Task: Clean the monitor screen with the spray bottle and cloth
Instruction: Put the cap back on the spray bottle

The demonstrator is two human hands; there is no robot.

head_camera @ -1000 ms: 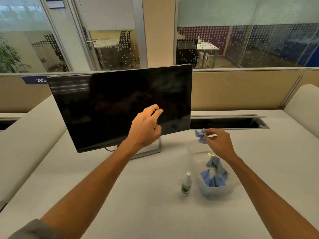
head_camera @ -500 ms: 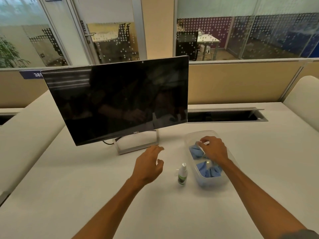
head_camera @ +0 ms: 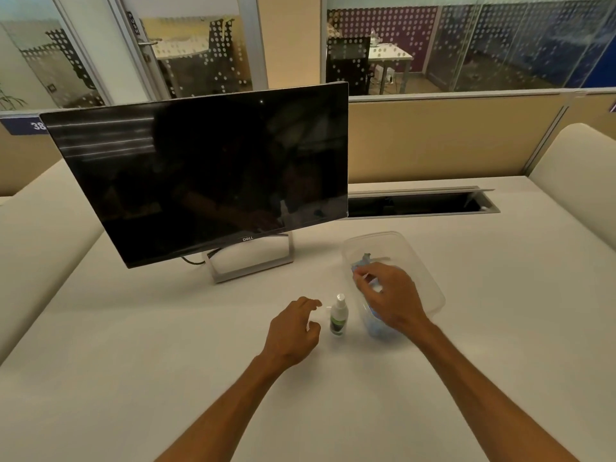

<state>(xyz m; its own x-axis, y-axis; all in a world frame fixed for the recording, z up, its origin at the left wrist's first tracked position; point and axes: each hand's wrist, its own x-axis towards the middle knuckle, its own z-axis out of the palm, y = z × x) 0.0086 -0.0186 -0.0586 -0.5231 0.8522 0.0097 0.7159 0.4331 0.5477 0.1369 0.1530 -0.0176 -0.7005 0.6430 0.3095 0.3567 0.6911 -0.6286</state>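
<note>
small white spray bottle [head_camera: 338, 316] upright, left hand [head_camera: 293, 331] loose beside it, right hand [head_camera: 390, 301] pinching blue cloth [head_camera: 361, 264]

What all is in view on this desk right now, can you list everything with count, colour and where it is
monitor: one, black screen on a silver stand, left of centre on the desk, screen dark
spray bottle: one, white with a green and dark label, upright in front of the monitor, between the hands
plastic container: one, clear, right of the bottle
cloth: blue, inside the container; count unclear
desk: one, white
cable tray: one, open slot at the back of the desk
left hand: loosely curled beside the bottle, holding nothing
right hand: over the container, pinching the cloth
</note>
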